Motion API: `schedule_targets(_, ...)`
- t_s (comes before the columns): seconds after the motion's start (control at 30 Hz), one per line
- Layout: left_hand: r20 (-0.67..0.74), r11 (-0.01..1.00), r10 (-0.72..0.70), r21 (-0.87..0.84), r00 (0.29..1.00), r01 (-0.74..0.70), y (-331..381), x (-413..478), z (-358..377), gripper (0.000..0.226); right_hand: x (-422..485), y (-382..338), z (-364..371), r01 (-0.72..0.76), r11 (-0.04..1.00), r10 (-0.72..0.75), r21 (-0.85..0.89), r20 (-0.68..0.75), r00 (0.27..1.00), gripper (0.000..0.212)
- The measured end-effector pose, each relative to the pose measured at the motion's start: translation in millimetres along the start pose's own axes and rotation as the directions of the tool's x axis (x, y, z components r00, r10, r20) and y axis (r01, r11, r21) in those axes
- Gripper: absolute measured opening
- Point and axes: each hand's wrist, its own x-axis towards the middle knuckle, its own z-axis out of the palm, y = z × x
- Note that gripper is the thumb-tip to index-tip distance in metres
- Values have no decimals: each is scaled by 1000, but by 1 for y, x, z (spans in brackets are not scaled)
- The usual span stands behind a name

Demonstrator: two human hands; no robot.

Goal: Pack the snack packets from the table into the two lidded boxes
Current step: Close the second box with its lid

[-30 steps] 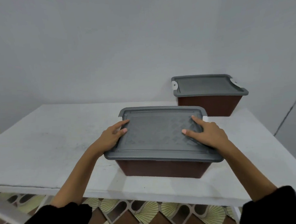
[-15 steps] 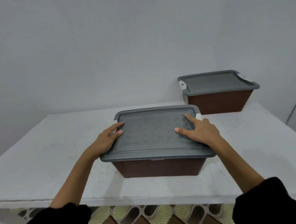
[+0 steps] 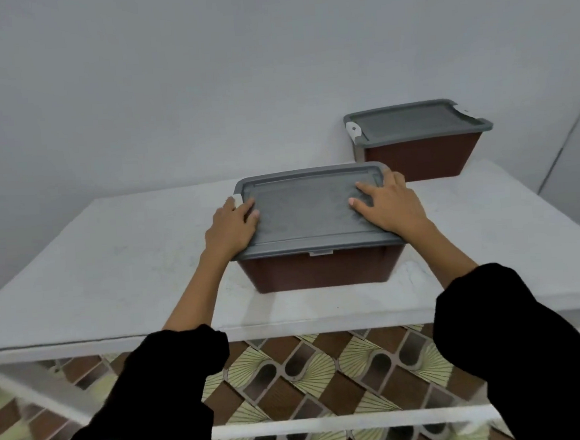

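A brown box [image 3: 319, 269] with a grey lid [image 3: 309, 215] stands near the front of the white table [image 3: 113, 266]. My left hand [image 3: 229, 229] lies on the lid's left edge, thumb on top and fingers over the side. Flat on the lid's right part rests my right hand [image 3: 389, 206], fingers spread. A second brown box [image 3: 418, 157] with a closed grey lid [image 3: 412, 122] stands at the back right by the wall. No snack packets are in view.
The table's front edge [image 3: 289, 326] runs just before my sleeves. Below it are white frame bars [image 3: 347, 422] and a patterned brown and green tiled floor [image 3: 292, 374]. A grey wall rises behind the table.
The view has pulled back and tilted down, so more floor shows. Both hands have slid toward the lid's side edges, the left one now hanging over the left rim.
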Motion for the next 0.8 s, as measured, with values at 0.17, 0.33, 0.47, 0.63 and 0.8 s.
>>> schedule_targets(0.17, 21, 976, 84, 198, 996, -87, 33, -31, 14, 73, -24, -7, 7, -15, 998, 15, 67, -7, 1000, 53)
schedule_targets(0.33, -97, 977, 208, 73, 973, -201, 58, -37, 26, 54, -40, -29, 13, 72, 992, -43, 105, -253, 967, 44)
schedule_targets(0.47, -210, 979, 198, 89, 957, -183, 59, -33, 27, 46, -34, -31, 13, 141, 977, -61, 160, -424, 903, 39)
schedule_targets(0.63, -220, 981, 183, 101, 958, -165, 61, -10, 29, 45, -7, -28, 14, 127, 977, -62, 172, -341, 938, 43)
schedule_targets(0.8, -143, 988, 134, 98, 981, -121, 53, 39, 27, 45, 34, -38, 20, 120, 982, -66, 148, -325, 943, 44)
